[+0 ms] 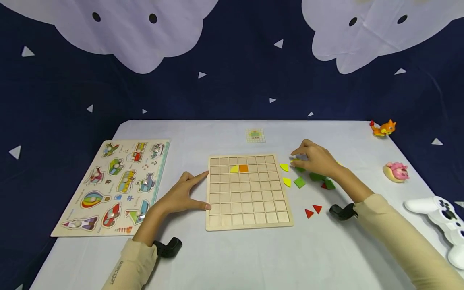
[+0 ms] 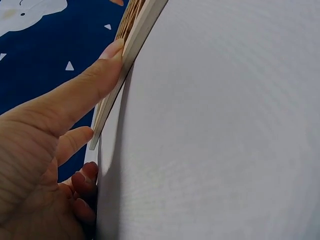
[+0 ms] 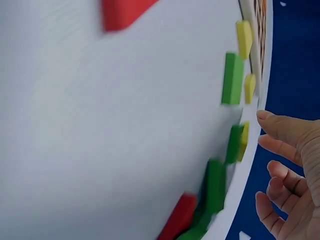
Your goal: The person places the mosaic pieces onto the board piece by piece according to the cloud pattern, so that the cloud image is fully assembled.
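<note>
A wooden grid board lies mid-table with a yellow quarter-round and an orange square in its second row. My left hand rests open at the board's left edge, index finger and thumb touching the board's rim. My right hand hovers with loosely curled fingers over loose pieces right of the board and holds nothing I can see. Around it lie yellow pieces, a green square, more green pieces and red triangles.
A vehicle peg puzzle lies at the left of the white table. A small pattern card sits behind the board. An orange toy, a pink toy and a white game controller line the right edge.
</note>
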